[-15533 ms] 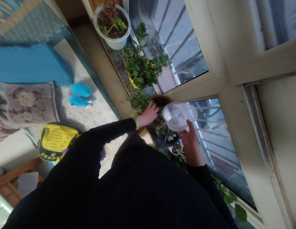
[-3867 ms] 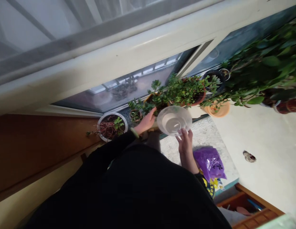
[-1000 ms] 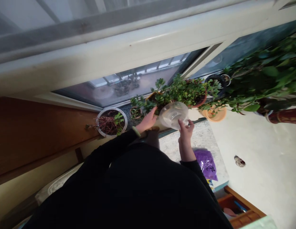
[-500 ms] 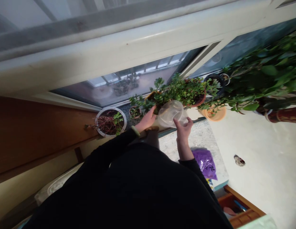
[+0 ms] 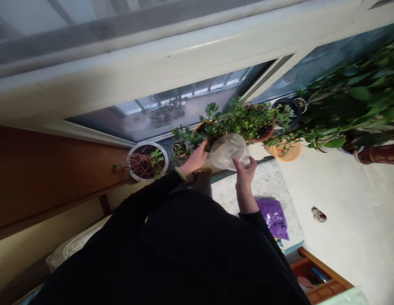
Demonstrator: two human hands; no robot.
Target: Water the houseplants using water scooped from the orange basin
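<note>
My right hand [image 5: 245, 176] is closed on the edge of a clear plastic bowl [image 5: 227, 150], thumb and fingers pinching its near right side. The bowl is tilted over the front of a leafy green plant [image 5: 233, 120] on the windowsill. Just left of the bowl, my left hand [image 5: 196, 160] reaches to the leaves with its fingers stretched out; the leaves partly hide the fingertips. Whether it touches the pot behind them I cannot tell. A small pot [image 5: 179, 149] with a little plant stands beside my left wrist.
A white round pot [image 5: 147, 162] with reddish stems stands left on the sill. To the right are a brown pot [image 5: 265, 133], a dark pot [image 5: 287, 112] and an orange container [image 5: 287, 151]. A purple bag [image 5: 273, 218] lies on the pale surface below, near a wooden drawer [image 5: 324, 279].
The clear bowl has tipped slightly in my right hand, and that hand has shifted a touch. My left hand stays at the leaves.
</note>
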